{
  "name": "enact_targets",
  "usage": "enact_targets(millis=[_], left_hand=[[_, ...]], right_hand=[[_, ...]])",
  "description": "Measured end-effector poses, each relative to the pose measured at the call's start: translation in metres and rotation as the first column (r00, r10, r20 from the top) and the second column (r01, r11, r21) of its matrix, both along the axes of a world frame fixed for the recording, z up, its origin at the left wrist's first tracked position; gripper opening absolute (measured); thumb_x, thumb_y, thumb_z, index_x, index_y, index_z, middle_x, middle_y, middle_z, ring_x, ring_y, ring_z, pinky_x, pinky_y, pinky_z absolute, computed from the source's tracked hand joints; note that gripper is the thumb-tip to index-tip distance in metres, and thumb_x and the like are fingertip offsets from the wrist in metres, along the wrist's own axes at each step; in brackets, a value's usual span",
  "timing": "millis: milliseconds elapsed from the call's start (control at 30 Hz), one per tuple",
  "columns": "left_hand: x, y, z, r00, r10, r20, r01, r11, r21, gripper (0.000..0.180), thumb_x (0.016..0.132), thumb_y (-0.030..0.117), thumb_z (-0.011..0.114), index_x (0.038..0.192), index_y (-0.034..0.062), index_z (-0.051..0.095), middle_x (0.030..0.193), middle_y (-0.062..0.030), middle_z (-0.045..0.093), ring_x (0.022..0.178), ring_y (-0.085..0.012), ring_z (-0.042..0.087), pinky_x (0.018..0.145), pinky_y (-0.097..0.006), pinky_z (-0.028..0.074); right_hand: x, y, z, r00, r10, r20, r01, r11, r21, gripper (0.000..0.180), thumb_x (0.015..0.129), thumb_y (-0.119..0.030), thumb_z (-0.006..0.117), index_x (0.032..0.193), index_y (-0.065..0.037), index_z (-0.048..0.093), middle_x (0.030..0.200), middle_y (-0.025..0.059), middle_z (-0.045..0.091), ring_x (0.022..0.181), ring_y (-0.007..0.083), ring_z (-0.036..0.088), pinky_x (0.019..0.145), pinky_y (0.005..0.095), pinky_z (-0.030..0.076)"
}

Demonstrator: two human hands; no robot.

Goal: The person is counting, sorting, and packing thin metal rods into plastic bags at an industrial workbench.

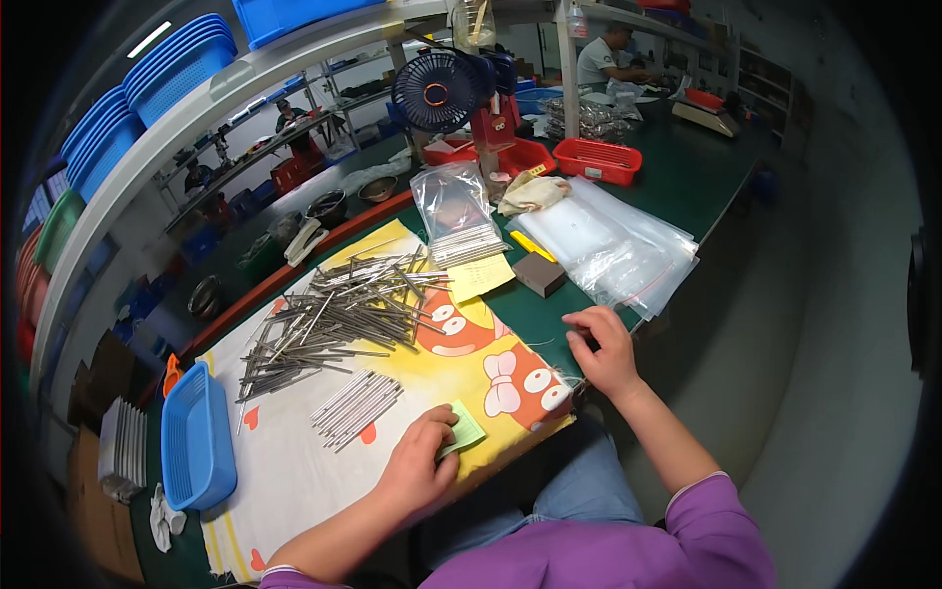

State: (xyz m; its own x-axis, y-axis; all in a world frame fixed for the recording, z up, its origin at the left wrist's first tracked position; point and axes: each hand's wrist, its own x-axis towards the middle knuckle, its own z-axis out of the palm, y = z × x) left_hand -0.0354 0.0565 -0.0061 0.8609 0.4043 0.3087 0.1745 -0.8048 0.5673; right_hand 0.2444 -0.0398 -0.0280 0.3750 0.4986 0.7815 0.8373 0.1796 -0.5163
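My left hand [416, 463] rests at the near edge of the patterned cloth [280, 471], its fingers closed on a small green paper slip [465, 429]. My right hand [603, 351] hovers by the table's right edge, loosely curled, with thumb and forefinger apart and nothing visible between them. A neat row of thin silver metal rods [355, 408] lies on the cloth to the left of my left hand. Farther back spreads a large tangled heap of darker metal rods [343, 314]. Behind it, a clear plastic bag [453, 201] holds more rods, with a yellow paper slip [481, 278] in front.
A brown block [539, 275] and a yellow cutter [533, 246] lie beside stacked clear bags [613, 245] and a crumpled rag [533, 194]. A blue basket [198, 437] stands at left, a red basket [599, 160] at back. A fan [435, 93] hangs above; another person [603, 59] sits far off.
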Motion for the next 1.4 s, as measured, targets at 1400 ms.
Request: enact_targets(millis=[1400], left_hand=[[-0.001, 0.004, -0.003, 0.995, -0.067, 0.075, 0.076, 0.989, -0.128, 0.040, 0.063, -0.011, 0.051, 0.101, 0.0011, 0.047, 0.116, -0.0166, 0.050, 0.119, -0.0359, 0.042, 0.101, -0.042, 0.035]], right_hand=[[0.144, 0.216, 0.137, 0.989, -0.027, -0.142, 0.034, 0.998, 0.046, 0.040, 0.078, -0.014, 0.059, 0.116, -0.001, 0.053, 0.102, 0.0137, 0.060, 0.085, 0.0191, 0.060, 0.079, 0.0299, 0.047]])
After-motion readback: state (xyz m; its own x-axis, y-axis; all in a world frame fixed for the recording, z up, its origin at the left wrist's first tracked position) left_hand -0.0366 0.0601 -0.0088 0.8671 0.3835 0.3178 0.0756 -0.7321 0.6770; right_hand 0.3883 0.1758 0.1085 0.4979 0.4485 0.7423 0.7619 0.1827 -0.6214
